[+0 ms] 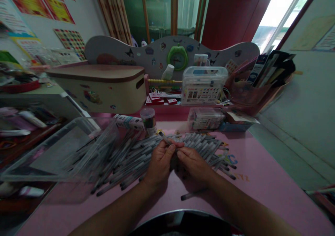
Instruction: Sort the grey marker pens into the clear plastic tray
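Over the middle of the pink desk (261,180), my left hand (160,162) and my right hand (192,162) are close together with fingers closed. A pen (163,137) sticks out at the top of my left hand, its dark end pointing up and left. My right fingertips pinch near it; what they hold is hidden. Behind and to both sides of my hands lies a spread of many clear pens with dark ends (138,159). One loose pen (193,194) lies by my right forearm.
Left, a clear plastic bin (47,175) tilts at the desk edge with pens in it. Behind stand a round clear jar (148,119), a clear box of pens (205,119), a lidded cream box (112,93), a clear carrying case (204,88) and a green clock (177,58).
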The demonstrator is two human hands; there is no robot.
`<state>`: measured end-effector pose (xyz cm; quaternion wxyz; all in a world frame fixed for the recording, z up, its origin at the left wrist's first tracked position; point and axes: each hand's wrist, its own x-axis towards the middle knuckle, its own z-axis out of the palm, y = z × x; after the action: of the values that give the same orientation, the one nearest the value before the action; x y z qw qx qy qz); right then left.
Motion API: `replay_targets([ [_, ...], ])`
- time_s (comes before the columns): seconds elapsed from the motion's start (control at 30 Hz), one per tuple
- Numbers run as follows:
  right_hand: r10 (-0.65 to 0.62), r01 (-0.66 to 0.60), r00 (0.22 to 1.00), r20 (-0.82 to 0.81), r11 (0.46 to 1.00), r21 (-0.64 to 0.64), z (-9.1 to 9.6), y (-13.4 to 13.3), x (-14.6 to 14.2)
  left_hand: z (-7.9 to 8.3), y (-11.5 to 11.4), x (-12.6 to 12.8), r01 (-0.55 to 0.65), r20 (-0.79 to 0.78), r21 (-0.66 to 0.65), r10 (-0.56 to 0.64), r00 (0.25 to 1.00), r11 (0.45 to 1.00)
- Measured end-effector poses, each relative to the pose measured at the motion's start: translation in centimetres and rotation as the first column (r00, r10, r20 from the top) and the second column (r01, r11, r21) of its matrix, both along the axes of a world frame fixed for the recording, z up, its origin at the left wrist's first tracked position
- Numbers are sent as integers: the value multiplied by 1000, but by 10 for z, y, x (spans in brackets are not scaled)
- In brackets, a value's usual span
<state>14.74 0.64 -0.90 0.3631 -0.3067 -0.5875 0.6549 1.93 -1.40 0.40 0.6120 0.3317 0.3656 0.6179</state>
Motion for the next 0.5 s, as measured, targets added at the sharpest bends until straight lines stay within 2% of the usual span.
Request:
replay_targets([
  [0.17,-11,7,997,81,999,53,5,0,1,0,-1,-1,-10,-16,-11,10,1000,1000],
  [0.37,76,-82,991,107,995,54,8,-1,3,2,2,-6,-2,-37,-34,1,999,999],
  [0.43,82,-88,991,102,995,49,7,1,5,6,6,-11,-36,-54,-41,34,998,999],
  [0.5,29,-34,994,107,998,48,5,4,8,10,10,-18,-92,-59,-46,90,994,995],
])
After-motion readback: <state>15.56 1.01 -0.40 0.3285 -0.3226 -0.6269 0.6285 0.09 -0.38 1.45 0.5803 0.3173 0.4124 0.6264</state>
